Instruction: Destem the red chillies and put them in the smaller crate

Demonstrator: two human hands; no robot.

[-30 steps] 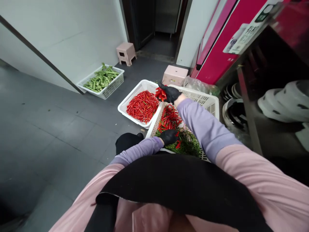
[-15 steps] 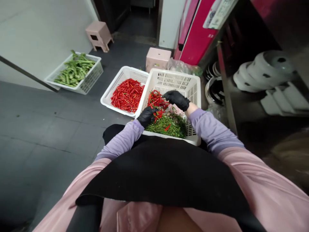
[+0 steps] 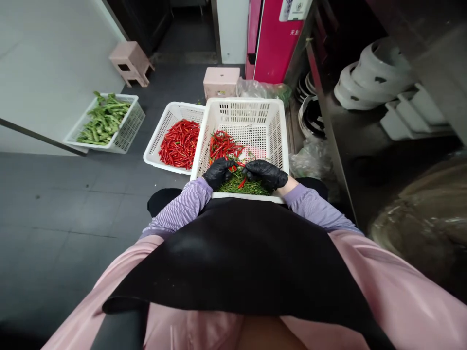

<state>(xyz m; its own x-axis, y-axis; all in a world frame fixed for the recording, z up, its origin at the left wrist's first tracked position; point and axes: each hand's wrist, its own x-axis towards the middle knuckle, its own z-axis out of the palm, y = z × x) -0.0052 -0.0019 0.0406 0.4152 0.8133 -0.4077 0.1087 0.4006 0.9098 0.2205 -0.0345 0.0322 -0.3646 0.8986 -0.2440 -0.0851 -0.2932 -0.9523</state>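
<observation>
You're at the picking-over stage, by the look of it: your left hand (image 3: 218, 173) is curled round a few red chillies (image 3: 232, 168), and the fingertips of your right hand (image 3: 265, 174) are up against a red end between the two hands. Whether the right fingers are closed on it or just touching, you can't tell from here.

Both hands are low over the near side of the large basket (image 3: 248, 100). Green stalks (image 3: 251, 187) lie under and between them, with a loose chilli (image 3: 242, 183) on top. Ahead of your left hand, in the same basket, is a loose heap of chillies (image 3: 223, 144); farther out to its left, the smaller basket (image 3: 168, 166) holds a bigger pile (image 3: 180, 143).

The next move calls for a fine fingertip pinch on the right, the left grip kept gentle so nothing slips or bruises. Your wrists come in from either side, backs of the hands mostly up, fingers pointing inward and nearly meeting, forearms angled in over the near rim.
</observation>
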